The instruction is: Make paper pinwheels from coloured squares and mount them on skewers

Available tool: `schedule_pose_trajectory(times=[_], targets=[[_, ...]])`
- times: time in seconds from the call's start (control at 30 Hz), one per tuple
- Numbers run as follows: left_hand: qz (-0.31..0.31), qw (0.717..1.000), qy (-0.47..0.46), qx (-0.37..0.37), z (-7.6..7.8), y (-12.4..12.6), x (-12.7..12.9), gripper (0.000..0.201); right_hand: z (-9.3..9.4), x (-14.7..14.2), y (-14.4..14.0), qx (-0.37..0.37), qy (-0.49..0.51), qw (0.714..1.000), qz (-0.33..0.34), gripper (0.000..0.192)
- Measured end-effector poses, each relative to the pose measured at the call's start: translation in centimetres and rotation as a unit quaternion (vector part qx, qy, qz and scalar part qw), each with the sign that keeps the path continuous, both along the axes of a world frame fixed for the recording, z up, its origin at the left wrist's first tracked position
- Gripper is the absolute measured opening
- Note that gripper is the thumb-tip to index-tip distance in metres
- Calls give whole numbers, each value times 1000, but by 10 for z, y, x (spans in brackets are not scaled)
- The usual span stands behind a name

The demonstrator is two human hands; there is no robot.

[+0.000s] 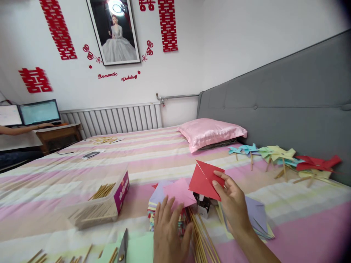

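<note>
My right hand (pixel 235 206) pinches a red paper square (pixel 204 179) by its right edge, lifted above the bed. A pale slit runs in from the square's upper corner. My left hand (pixel 170 230) rests palm down with fingers apart, over the near side of a stack of coloured paper (pixel 151 215). A pink sheet (pixel 179 191) and a lilac one lie on top of that stack. Just right of the left hand lies a bundle of thin wooden sticks (pixel 201 237). Beneath the red square, a small black-and-white box (pixel 203 209) is partly hidden.
Scissors (pixel 123 246) lie on green paper (pixel 140 248) among short stick pieces. A clear plastic box (pixel 95 215) holds more sticks. Lilac sheets (pixel 256 215) sit right of my right wrist. Finished paper pinwheels (pixel 276 153) line the headboard, near a pink pillow (pixel 212 131). Someone's arm (pixel 19 129) shows far left.
</note>
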State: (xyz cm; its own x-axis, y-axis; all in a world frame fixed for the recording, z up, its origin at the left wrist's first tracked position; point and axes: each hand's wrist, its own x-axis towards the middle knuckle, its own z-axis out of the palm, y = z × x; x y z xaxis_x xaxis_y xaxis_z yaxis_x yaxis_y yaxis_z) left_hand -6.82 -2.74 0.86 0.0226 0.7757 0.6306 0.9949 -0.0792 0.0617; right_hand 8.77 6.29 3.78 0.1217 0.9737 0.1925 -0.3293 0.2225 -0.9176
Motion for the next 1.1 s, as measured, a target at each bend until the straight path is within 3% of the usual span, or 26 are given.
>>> schedule_pose_trajectory(times=[0.13,0.33,0.6,0.87,1.0,1.07,1.1], targets=[[-65,996,26,-54,2,-2,4,32,-2,0,2,9,-5,1000,-4,41],[-87,987,88,-103,-10,2,-2,60,-1,0,1,20,5,1000,5,42],[-8,999,40,15,6,0,-1,39,3,0,-1,6,-1,1000,-7,41],[25,994,-88,61,7,-1,-10,17,9,1,-5,-22,26,997,71,34],[55,958,-231,158,16,-5,-3,20,14,1,-10,-32,8,987,158,29],[36,913,-375,155,26,-8,4,23,18,0,-15,-24,-8,977,213,25],[34,872,-474,121,31,-9,8,27,20,0,-18,-18,-17,969,246,23]])
